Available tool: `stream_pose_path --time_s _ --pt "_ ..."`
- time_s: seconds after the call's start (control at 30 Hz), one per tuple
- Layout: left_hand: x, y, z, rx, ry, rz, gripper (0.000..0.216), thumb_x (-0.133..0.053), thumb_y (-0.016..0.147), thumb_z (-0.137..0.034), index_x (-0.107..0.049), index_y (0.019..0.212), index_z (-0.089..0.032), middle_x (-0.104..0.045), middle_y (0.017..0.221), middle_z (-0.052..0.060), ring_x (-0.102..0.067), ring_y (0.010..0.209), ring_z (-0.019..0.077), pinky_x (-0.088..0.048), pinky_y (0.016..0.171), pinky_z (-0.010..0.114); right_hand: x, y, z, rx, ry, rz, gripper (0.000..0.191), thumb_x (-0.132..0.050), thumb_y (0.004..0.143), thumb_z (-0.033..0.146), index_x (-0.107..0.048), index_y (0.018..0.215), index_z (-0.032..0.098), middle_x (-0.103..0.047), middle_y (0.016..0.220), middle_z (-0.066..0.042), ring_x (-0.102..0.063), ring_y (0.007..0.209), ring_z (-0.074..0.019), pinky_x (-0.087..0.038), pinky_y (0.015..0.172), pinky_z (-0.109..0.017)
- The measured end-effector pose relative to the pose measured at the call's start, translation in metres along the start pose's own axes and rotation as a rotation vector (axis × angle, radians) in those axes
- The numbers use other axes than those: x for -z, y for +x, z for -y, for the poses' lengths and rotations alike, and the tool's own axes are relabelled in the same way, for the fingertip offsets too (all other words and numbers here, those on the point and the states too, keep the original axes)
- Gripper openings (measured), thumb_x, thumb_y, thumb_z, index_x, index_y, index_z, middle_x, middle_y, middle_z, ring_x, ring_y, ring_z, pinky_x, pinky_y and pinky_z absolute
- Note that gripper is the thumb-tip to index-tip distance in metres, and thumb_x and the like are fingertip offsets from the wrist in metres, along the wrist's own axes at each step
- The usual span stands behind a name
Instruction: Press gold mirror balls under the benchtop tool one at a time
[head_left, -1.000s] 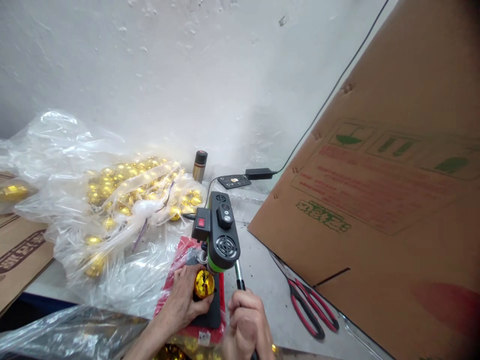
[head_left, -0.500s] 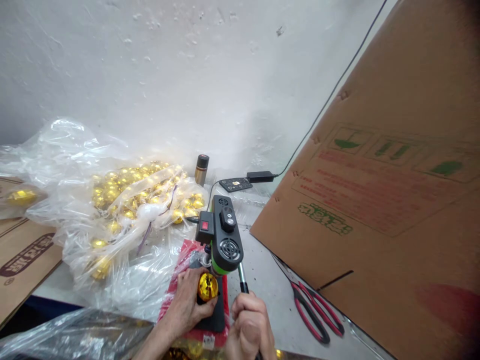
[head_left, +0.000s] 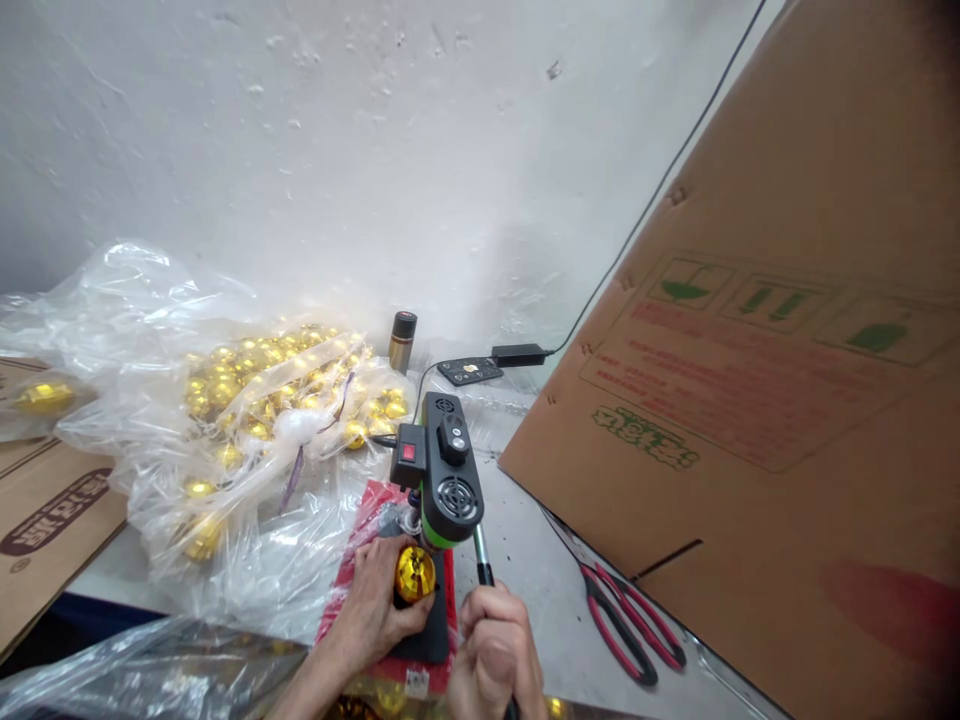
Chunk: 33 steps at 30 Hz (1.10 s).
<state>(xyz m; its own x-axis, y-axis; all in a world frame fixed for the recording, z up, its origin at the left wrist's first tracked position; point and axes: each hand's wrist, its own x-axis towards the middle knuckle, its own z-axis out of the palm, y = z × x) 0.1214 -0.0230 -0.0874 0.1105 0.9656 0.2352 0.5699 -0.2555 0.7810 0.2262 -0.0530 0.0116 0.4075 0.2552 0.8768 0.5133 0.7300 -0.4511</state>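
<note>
My left hand (head_left: 379, 597) is closed around a shiny gold ball (head_left: 415, 574), with the thumb and fingers on its sides. The ball sits over the black base (head_left: 429, 638) of a small black bench drill press (head_left: 452, 470) with a green band and a red switch. Part of the ball's far side lies close under the machine head, so I cannot tell whether a bit touches it. My right hand (head_left: 499, 640) is wrapped around the machine's lever (head_left: 483, 560), a metal rod with a black grip. Red plastic (head_left: 373, 510) lies beneath the base.
Clear plastic bags (head_left: 142, 440) with many gold balls (head_left: 247, 365) spread over the left. Red-handled scissors (head_left: 626, 620) lie at right beside a large cardboard box (head_left: 735, 400). Behind stand a dark-capped bottle (head_left: 403, 342), a black power adapter (head_left: 519, 355) and a black patterned pad (head_left: 470, 371).
The view has shifted very slightly. Both hands, the gold ball and the lever look the same as before.
</note>
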Motion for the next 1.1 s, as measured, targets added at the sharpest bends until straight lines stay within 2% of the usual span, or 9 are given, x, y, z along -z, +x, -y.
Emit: stream_pose_path --time_s 0.33,0.47,0.6,0.7,0.77,0.83,0.93,1.03,1.1 --pt "-0.003 -0.001 0.004 0.0 0.007 -0.018 0.049 -0.078 0.076 -0.026 -0.07 0.124 -0.021 -0.075 0.112 0.011 -0.065 0.107 0.0359 -0.052 0.099 0.053 0.0 -0.001 -0.004 -0.017 0.029 -0.008 0.041 -0.043 0.11 0.019 -0.044 0.068 0.022 -0.049 0.068 0.007 -0.045 0.055 -0.0074 -0.05 0.079 -0.026" --pt "-0.001 0.001 0.002 0.009 0.008 0.016 0.048 -0.076 0.077 -0.027 -0.07 0.125 -0.022 -0.075 0.113 0.011 -0.065 0.107 0.0353 -0.051 0.099 0.052 0.004 -0.019 -0.013 0.014 0.007 0.011 0.042 -0.04 0.111 0.019 -0.045 0.069 0.023 -0.05 0.066 0.006 -0.047 0.055 -0.0082 -0.052 0.08 -0.027" --pt "-0.001 0.001 0.002 0.01 0.004 0.038 0.048 -0.076 0.078 -0.029 -0.069 0.126 -0.022 -0.076 0.117 0.012 -0.065 0.109 0.0359 -0.05 0.101 0.054 0.004 -0.041 -0.025 0.02 -0.018 0.005 0.04 -0.037 0.111 0.016 -0.046 0.072 0.023 -0.054 0.069 0.004 -0.052 0.057 -0.0103 -0.05 0.069 -0.029" --pt "-0.002 0.002 0.003 0.013 0.002 0.041 0.048 -0.077 0.079 -0.032 -0.07 0.126 -0.021 -0.076 0.117 0.013 -0.066 0.109 0.0368 -0.05 0.101 0.056 0.007 -0.045 -0.029 0.073 -0.01 0.039 0.04 -0.038 0.111 0.019 -0.049 0.073 0.022 -0.058 0.071 0.004 -0.056 0.058 -0.0099 -0.053 0.072 -0.03" --pt "-0.002 0.003 0.002 0.015 0.001 0.038 0.048 -0.077 0.079 -0.031 -0.07 0.125 -0.021 -0.076 0.117 0.013 -0.066 0.11 0.0369 -0.05 0.101 0.056 0.012 -0.036 -0.027 0.107 -0.01 0.109 0.04 -0.043 0.112 0.023 -0.052 0.073 0.022 -0.06 0.071 0.004 -0.059 0.059 -0.0091 -0.054 0.071 -0.027" --pt "0.0 0.004 0.001 0.018 0.007 0.028 0.049 -0.077 0.078 -0.03 -0.07 0.126 -0.021 -0.077 0.118 0.013 -0.067 0.111 0.0371 -0.052 0.101 0.056 0.017 -0.017 -0.02 0.101 0.005 0.162 0.039 -0.045 0.111 0.022 -0.052 0.073 0.021 -0.059 0.071 0.003 -0.058 0.059 -0.0083 -0.051 0.063 -0.024" --pt "0.002 -0.001 0.003 0.0 0.014 0.015 0.054 -0.077 0.077 -0.028 -0.069 0.13 -0.021 -0.077 0.121 0.013 -0.069 0.115 0.038 -0.054 0.103 0.056 0.021 0.022 -0.003 -0.022 0.061 0.237 0.033 -0.047 0.108 0.013 -0.054 0.077 0.021 -0.058 0.072 0.002 -0.059 0.062 -0.009 -0.045 0.057 -0.022" --pt "-0.001 -0.023 0.023 -0.081 0.075 -0.024 0.061 -0.08 0.074 -0.025 -0.069 0.134 -0.024 -0.077 0.129 0.013 -0.069 0.123 0.0397 -0.055 0.106 0.055 0.019 0.053 0.012 -0.111 0.067 0.324 0.028 -0.052 0.107 0.013 -0.058 0.081 0.021 -0.059 0.071 0.003 -0.056 0.058 -0.0086 -0.039 0.051 -0.022" --pt "-0.005 -0.044 0.048 -0.173 0.162 -0.039 0.058 -0.083 0.075 -0.028 -0.071 0.132 -0.029 -0.079 0.13 0.011 -0.07 0.123 0.0388 -0.056 0.106 0.052 0.015 0.058 0.019 -0.131 0.073 0.316 0.028 -0.053 0.107 0.015 -0.058 0.08 0.021 -0.058 0.07 0.003 -0.051 0.054 -0.0076 -0.035 0.049 -0.023"
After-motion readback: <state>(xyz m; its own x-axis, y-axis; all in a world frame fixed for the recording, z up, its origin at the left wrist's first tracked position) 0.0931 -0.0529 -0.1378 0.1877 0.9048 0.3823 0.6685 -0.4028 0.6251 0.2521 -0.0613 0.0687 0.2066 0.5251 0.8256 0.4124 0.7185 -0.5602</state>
